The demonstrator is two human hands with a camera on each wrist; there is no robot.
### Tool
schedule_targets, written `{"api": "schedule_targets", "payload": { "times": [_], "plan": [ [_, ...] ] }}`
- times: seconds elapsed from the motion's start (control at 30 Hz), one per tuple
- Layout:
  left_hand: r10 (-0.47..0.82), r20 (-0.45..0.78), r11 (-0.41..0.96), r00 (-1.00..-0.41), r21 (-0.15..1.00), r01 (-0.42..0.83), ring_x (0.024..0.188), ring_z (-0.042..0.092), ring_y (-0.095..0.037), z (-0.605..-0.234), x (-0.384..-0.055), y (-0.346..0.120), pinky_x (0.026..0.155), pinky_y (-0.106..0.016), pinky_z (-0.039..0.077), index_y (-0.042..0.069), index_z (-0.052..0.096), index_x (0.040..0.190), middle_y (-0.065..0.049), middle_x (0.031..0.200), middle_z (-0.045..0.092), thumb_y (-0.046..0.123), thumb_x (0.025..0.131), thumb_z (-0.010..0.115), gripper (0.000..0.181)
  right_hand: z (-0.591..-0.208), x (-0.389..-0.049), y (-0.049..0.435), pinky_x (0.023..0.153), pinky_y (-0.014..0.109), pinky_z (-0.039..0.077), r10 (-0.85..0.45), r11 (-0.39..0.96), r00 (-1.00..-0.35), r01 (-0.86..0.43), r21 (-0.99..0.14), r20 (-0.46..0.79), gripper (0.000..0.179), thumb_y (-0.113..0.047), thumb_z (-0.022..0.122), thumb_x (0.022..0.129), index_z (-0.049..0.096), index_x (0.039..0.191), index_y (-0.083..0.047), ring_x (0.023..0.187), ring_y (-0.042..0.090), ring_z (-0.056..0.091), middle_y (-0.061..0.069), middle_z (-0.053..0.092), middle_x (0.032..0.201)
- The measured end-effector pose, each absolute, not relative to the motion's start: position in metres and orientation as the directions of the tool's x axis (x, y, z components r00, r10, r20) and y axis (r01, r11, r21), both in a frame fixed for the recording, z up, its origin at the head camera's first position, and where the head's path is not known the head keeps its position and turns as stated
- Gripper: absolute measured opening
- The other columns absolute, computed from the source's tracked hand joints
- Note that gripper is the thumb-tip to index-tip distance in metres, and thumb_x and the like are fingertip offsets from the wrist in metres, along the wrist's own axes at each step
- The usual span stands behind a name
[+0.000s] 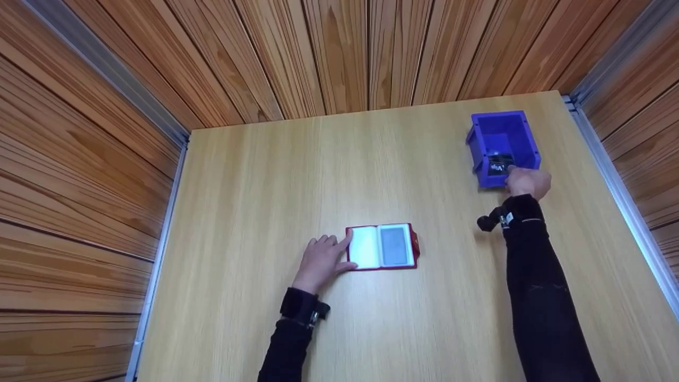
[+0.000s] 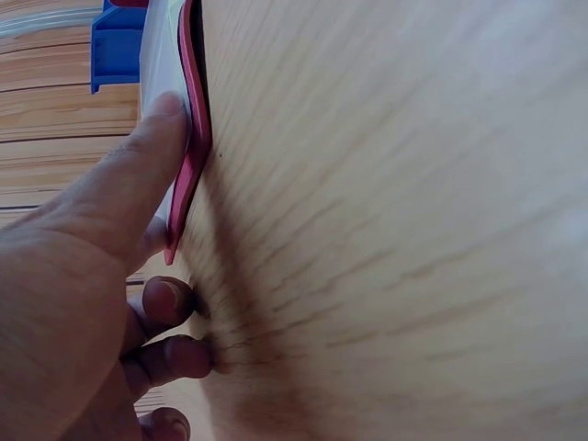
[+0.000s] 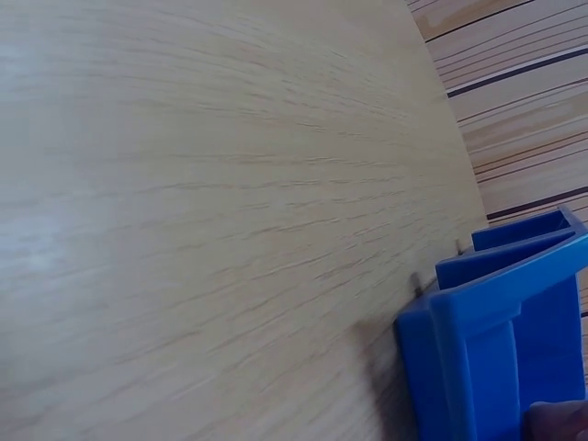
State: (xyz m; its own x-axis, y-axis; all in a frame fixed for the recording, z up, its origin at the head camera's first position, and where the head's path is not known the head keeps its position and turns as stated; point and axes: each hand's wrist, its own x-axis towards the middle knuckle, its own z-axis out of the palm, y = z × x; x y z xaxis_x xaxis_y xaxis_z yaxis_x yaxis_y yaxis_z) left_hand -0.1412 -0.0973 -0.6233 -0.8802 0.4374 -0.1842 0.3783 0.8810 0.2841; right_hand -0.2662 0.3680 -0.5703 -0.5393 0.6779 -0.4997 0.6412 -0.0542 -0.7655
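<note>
A red card holder (image 1: 380,247) lies spread flat on the table, with a whitish left page and a grey panel behind its right sleeve. My left hand (image 1: 321,260) holds down its left edge, thumb and index finger spread across the page. The left wrist view shows the thumb (image 2: 152,138) on the page and the other fingers bent beside the red cover (image 2: 190,175). Over the front wall of a plastic bin (image 1: 505,123), purple-blue, reaches my right hand (image 1: 529,182). Its thumb and fingers pinch a black card (image 1: 497,165) with light "Vip" lettering at the bin's front.
The light wooden table (image 1: 254,180) runs back to a wood-plank wall (image 1: 339,58). Metal rails (image 1: 159,254) border it at left and right. The bin stands near the far right corner. A camera (image 1: 488,222) sticks out from the right wrist strap.
</note>
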Motion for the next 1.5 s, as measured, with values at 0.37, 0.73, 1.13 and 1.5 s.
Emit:
{"api": "schedule_targets", "payload": {
  "times": [0.37, 0.73, 1.13, 1.5],
  "plan": [
    [0.436, -0.192, 0.885, -0.879, 0.268, 0.380, 0.092, 0.051, -0.020, -0.621, -0.141, -0.096, 0.083, -0.034, 0.038, 0.024, 0.040, 0.161, -0.005, 0.105, 0.064, 0.060, 0.091, 0.067, 0.083, -0.567, -0.264, 0.369, 0.055, 0.024, 0.047, 0.654, -0.006, -0.590, 0.621, -0.784, -0.473, 0.011, -0.024, 0.069, 0.098, 0.071, 0.094, -0.014, 0.046, 0.006, 0.057, -0.013, 0.057, 0.046],
    [0.444, -0.187, 0.883, -0.877, 0.255, 0.393, 0.090, 0.049, -0.019, -0.621, -0.141, -0.096, 0.083, -0.035, 0.038, 0.022, 0.041, 0.160, -0.005, 0.104, 0.064, 0.060, 0.091, 0.067, 0.083, -0.565, -0.255, 0.367, 0.046, 0.023, 0.048, 0.662, -0.057, -0.619, 0.521, -0.852, -0.423, 0.012, -0.019, 0.070, 0.097, 0.071, 0.086, -0.014, 0.043, 0.008, 0.057, -0.010, 0.058, 0.047],
    [0.436, -0.202, 0.887, -0.877, 0.264, 0.380, 0.094, 0.051, -0.020, -0.621, -0.141, -0.097, 0.086, -0.036, 0.040, 0.024, 0.037, 0.162, -0.006, 0.107, 0.065, 0.061, 0.091, 0.066, 0.085, -0.540, -0.250, 0.311, 0.045, 0.019, 0.044, 0.533, 0.201, -0.828, 0.325, -0.924, -0.176, 0.026, -0.021, 0.073, 0.097, 0.075, 0.111, 0.001, 0.046, 0.001, 0.056, -0.017, 0.063, 0.058],
    [0.438, -0.189, 0.881, -0.879, 0.282, 0.379, 0.094, 0.052, -0.021, -0.619, -0.140, -0.095, 0.083, -0.036, 0.038, 0.023, 0.040, 0.161, -0.006, 0.105, 0.063, 0.060, 0.091, 0.068, 0.083, -0.552, -0.207, 0.227, 0.049, 0.024, 0.046, -0.060, 0.581, -0.992, 0.053, -0.812, -0.108, 0.018, -0.015, 0.072, 0.096, 0.076, 0.109, -0.003, 0.054, 0.011, 0.057, 0.012, 0.068, 0.073]
  ]
}}
